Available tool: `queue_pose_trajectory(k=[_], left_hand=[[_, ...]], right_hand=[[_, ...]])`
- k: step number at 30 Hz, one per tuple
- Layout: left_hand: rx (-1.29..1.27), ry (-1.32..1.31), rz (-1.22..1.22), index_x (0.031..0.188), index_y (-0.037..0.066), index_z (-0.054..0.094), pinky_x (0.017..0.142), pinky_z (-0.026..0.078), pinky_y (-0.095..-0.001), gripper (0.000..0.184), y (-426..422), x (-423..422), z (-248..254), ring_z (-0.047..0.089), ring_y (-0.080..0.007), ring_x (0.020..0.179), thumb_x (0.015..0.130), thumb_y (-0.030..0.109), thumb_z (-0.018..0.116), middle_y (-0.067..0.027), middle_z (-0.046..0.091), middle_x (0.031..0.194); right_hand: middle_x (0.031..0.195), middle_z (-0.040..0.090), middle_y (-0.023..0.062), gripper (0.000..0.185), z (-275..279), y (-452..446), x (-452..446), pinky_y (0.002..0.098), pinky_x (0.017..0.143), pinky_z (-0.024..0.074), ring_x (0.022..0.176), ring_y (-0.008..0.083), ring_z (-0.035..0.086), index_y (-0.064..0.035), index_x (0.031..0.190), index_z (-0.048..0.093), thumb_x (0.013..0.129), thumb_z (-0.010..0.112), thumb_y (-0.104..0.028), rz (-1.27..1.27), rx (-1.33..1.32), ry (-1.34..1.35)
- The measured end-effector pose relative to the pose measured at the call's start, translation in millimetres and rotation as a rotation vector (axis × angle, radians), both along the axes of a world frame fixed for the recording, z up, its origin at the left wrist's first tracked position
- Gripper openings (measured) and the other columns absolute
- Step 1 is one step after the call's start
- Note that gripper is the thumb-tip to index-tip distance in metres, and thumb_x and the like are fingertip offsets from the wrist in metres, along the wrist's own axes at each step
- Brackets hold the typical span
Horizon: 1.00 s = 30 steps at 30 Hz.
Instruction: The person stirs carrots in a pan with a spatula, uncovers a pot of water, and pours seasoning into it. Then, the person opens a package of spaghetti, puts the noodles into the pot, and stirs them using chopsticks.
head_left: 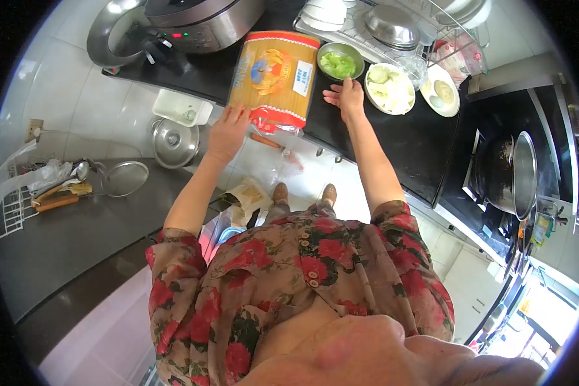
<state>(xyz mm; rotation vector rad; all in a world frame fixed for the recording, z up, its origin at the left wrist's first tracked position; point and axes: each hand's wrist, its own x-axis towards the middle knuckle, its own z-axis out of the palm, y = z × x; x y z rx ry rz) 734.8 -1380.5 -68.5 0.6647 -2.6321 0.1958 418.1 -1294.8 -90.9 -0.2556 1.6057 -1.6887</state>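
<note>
From afar I judge the yellow packet [273, 80] slippery, maybe fragile, best held underneath; whether left hand [230, 128] grips I cannot tell, right hand [349, 101] has fingers spread

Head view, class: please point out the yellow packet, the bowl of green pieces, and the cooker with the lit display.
Yellow packet [276, 80]: head view, middle of its printed front.
Bowl of green pieces [341, 47]: head view, bare inner wall.
Cooker [213, 32]: head view, silver side of its body.
</note>
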Motion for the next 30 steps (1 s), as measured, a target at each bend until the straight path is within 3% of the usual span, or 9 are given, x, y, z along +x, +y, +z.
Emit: queue_pose_trajectory(k=[4,7,15,21,23,24,25,26,30], left_hand=[[-0.064,0.072,-0.06,0.107,0.007,0.063,0.068,0.054,-0.0315,0.028,2.7,-1.0,4.9,0.059,-0.028,0.103,0.081,0.016,0.06,-0.0068,0.059,0.114],[-0.088,0.099,-0.044,0.107,0.007,0.063,0.064,0.053,-0.0313,0.03,8.2,-4.6,-1.9,0.06,-0.0276,0.099,0.078,0.016,0.06,-0.0061,0.059,0.114],[-0.013,0.017,-0.018,0.108,0.005,0.062,0.068,0.052,-0.0364,0.037,64.5,-24.8,-2.0,0.059,-0.0277,0.092,0.075,0.02,0.062,-0.0097,0.058,0.115],[0.252,0.199,0.061,0.12,0.002,0.055,0.076,0.051,-0.037,0.053,50.9,-25.2,9.6,0.059,-0.0311,0.098,0.079,0.034,0.068,-0.0139,0.057,0.118],[0.458,0.439,0.353,0.125,0.001,0.049,0.075,0.052,-0.0358,0.063,24.4,-24.1,-22.1,0.059,-0.0289,0.098,0.082,0.043,0.067,-0.0174,0.056,0.119],[0.891,0.533,0.466,0.127,0.001,0.047,0.078,0.051,-0.0351,0.064,16.0,-25.4,-17.8,0.058,-0.0266,0.1,0.084,0.044,0.065,-0.0173,0.055,0.119],[1.331,0.607,0.576,0.128,0.0,0.045,0.08,0.05,-0.0344,0.065,9.0,-28.8,-8.4,0.057,-0.0242,0.102,0.086,0.046,0.063,-0.0172,0.055,0.119],[1.344,0.592,0.558,0.128,0.0,0.045,0.08,0.05,-0.0344,0.065,3.0,-34.2,-1.8,0.057,-0.0242,0.102,0.086,0.046,0.063,-0.0172,0.055,0.119],[1.53,0.658,0.514,0.128,0.0,0.043,0.092,0.042,-0.0323,0.067,-21.1,-51.4,-41.0,0.052,-0.0214,0.107,0.087,0.051,0.059,-0.0121,0.053,0.12]], right_hand=[[0.096,0.056,0.0313,0.046,-3.6,-15.3,-10.1,0.0392,0.051,0.0603,0.066,0.0364,0.067,0.0189,0.116,0.027,0.095,0.047,-0.017,-0.046,-0.061,-0.018],[0.098,0.057,0.0284,0.034,6.3,-27.1,-15.4,0.0393,0.061,0.0606,0.075,0.036,0.067,0.0186,0.114,0.034,0.095,0.037,-0.009,-0.072,-0.006,-0.049],[0.093,0.058,0.0297,0.034,3.8,-21.7,-14.1,0.0369,0.055,0.0608,0.069,0.0357,0.068,0.0197,0.116,0.032,0.094,0.036,-0.006,-0.083,-0.016,-0.028],[0.08,0.062,0.0249,0.045,10.6,-4.3,-11.4,0.0366,0.048,0.0584,0.06,0.031,0.067,0.0204,0.108,0.037,0.096,0.043,-0.022,-0.026,0.129,0.088],[0.081,0.064,0.0201,0.043,29.0,19.0,4.0,0.0308,0.042,0.0529,0.058,0.0242,0.067,0.0126,0.105,0.049,0.095,0.046,-0.03,0.07,0.281,0.271],[0.081,0.065,0.0173,0.042,32.5,32.8,9.2,0.0285,0.04,0.0506,0.057,0.0206,0.066,0.0081,0.104,0.055,0.095,0.048,-0.032,0.175,0.348,0.446],[0.087,0.068,0.0173,0.037,-8.9,46.9,7.1,0.035,0.051,0.0532,0.066,0.0257,0.068,-0.001,0.101,0.063,0.094,0.05,-0.035,0.242,0.325,0.861],[0.094,0.066,0.0218,0.039,14.7,61.6,30.0,0.042,0.072,0.0522,0.085,0.0356,0.066,-0.0027,0.1,0.065,0.093,0.05,-0.037,0.287,0.388,1.01],[0.097,0.063,0.0284,0.05,20.0,48.5,58.9,0.0469,0.086,0.0464,0.098,0.0424,0.06,-0.0005,0.106,0.061,0.091,0.045,-0.046,0.37,0.565,0.745]])
